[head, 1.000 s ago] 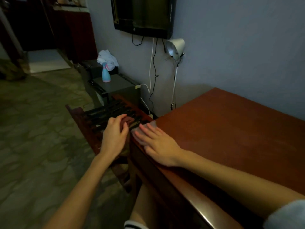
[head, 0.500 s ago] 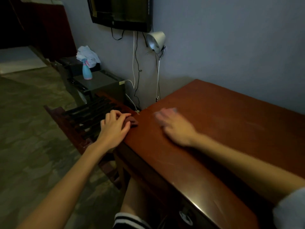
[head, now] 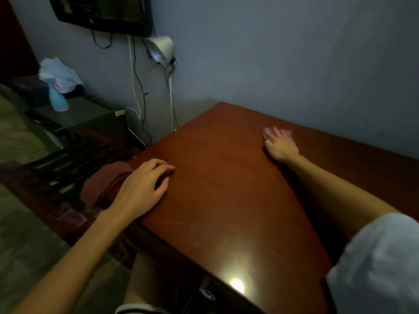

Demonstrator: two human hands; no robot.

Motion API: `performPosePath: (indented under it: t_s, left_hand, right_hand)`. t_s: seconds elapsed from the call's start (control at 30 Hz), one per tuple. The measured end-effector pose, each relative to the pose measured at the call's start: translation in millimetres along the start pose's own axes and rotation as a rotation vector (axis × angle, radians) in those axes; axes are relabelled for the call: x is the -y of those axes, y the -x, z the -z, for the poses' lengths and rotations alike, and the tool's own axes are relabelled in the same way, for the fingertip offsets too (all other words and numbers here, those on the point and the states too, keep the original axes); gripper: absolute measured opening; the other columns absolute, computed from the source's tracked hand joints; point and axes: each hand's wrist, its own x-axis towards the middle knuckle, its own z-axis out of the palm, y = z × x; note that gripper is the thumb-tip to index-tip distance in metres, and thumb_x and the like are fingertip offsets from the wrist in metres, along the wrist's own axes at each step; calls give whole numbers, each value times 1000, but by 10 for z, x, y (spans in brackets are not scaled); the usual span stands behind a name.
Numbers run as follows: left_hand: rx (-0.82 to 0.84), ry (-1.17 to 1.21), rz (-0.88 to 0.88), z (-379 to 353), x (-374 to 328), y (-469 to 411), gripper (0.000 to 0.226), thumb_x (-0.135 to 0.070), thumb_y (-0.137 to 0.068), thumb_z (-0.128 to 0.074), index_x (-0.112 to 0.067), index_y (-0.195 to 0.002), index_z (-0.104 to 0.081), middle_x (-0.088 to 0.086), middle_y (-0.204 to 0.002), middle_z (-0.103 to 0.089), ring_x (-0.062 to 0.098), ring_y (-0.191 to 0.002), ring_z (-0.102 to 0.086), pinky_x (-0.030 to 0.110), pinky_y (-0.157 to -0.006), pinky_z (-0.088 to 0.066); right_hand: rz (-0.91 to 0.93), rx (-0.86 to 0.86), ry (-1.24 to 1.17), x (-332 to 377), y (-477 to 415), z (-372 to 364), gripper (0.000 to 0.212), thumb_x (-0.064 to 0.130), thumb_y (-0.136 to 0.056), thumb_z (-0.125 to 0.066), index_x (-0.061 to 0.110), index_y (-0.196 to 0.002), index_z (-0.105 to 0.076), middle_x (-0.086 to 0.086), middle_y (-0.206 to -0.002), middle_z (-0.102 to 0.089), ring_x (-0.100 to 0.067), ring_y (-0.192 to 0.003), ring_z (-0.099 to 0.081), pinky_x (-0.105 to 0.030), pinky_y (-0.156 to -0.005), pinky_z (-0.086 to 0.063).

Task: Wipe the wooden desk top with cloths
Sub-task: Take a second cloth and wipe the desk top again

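Observation:
The reddish-brown wooden desk top (head: 215, 200) fills the middle of the head view. My left hand (head: 145, 189) lies flat at the desk's left edge, fingers spread, on a dark red cloth (head: 102, 182) that hangs off that edge behind the palm. My right hand (head: 281, 146) reaches far across the desk near the wall. It presses down on a pale pinkish cloth (head: 266, 132), whose edges show beyond the fingertips. Most of that cloth is hidden under the hand.
A desk lamp (head: 161, 51) and hanging cables stand at the desk's far left corner, below a wall-mounted screen (head: 102, 14). A slatted wooden rack (head: 68, 155) sits left of the desk. Behind it, a blue spray bottle (head: 57, 98) and white rag stand on a dark cabinet.
My right hand has slid its cloth from the desk's left front corner far across toward the wall. My left hand has moved onto the desk top with the dark red cloth.

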Motion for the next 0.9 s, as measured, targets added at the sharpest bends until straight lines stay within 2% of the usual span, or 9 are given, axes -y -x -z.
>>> performPosePath:
  t_s: [0.1,0.23,0.33,0.4,0.47,0.57,0.63,0.77,0.9]
  left_hand:
    - [-48,-16,-9,-17,-95,-165,21,-26,-93,-52,-24,-110,-63,-5,-109,-57,13,-102,-53,29,-75,-49]
    - [-39,-48,-11,-173,-342,-451,12,-30,-92,-53,-20,-86,-57,2,-84,-60,27,-81,-58,34,-61,-42]
    - [-35,-23,13,-281,-459,-493,23,-32,-92,-53,-18,-74,-50,0,-68,-56,28,-67,-56,31,-54,-33]
    - [-57,-23,39,-274,-463,-461,27,-31,-93,-52,-16,-71,-49,-2,-62,-51,22,-59,-51,30,-50,-30]
    - [-56,-27,54,-243,-445,-412,29,-30,-94,-51,-15,-69,-50,-2,-59,-50,17,-54,-48,28,-46,-29]
    - [-54,-26,55,-210,-449,-296,29,-30,-94,-51,-16,-69,-52,-1,-61,-52,14,-55,-49,27,-45,-32]
    - [-65,-21,46,-205,-454,-229,28,-31,-94,-50,-17,-70,-53,-1,-63,-53,13,-57,-50,29,-47,-36]
    - [-78,-39,30,-187,-483,-207,28,-30,-94,-50,-16,-71,-55,0,-62,-53,14,-56,-49,28,-45,-34]
    - [-91,-58,45,-203,-496,-195,27,-30,-94,-51,-14,-73,-56,5,-67,-57,24,-61,-53,30,-49,-30]
  right_hand:
    - [348,22,-54,578,533,-189,66,38,-87,-18,21,-150,-23,-11,-158,-16,-25,-146,-12,-32,-117,-3]
    - [1013,30,-106,1206,2090,-256,58,28,-89,-38,15,-145,-37,-11,-155,-26,-24,-145,-16,-31,-116,-6]
    - [1216,139,-121,1024,2357,-127,52,31,-96,-37,14,-146,-37,-9,-157,-22,-23,-147,-12,-31,-119,-6]
    - [1116,139,-46,631,1918,-62,66,52,-98,-17,10,-145,-38,-11,-155,-25,-22,-145,-16,-28,-118,-5]
    - [752,45,-38,23,1279,16,83,66,-91,-6,12,-145,-37,-11,-154,-27,-24,-144,-20,-31,-117,-6]
    - [-32,-87,22,-877,687,236,56,45,-98,-21,22,-149,-26,-14,-158,-17,-34,-144,-18,-40,-116,-11]
    - [-229,-71,33,-1012,617,312,50,33,-102,-20,21,-150,-23,-16,-157,-16,-37,-143,-17,-42,-116,-12]
    - [110,20,6,-119,1015,163,60,37,-93,-17,20,-150,-25,-14,-157,-19,-30,-144,-17,-36,-117,-8]
    - [568,46,68,938,2090,-35,55,29,-96,-32,22,-150,-22,-6,-159,-14,-21,-147,-8,-26,-114,-1]
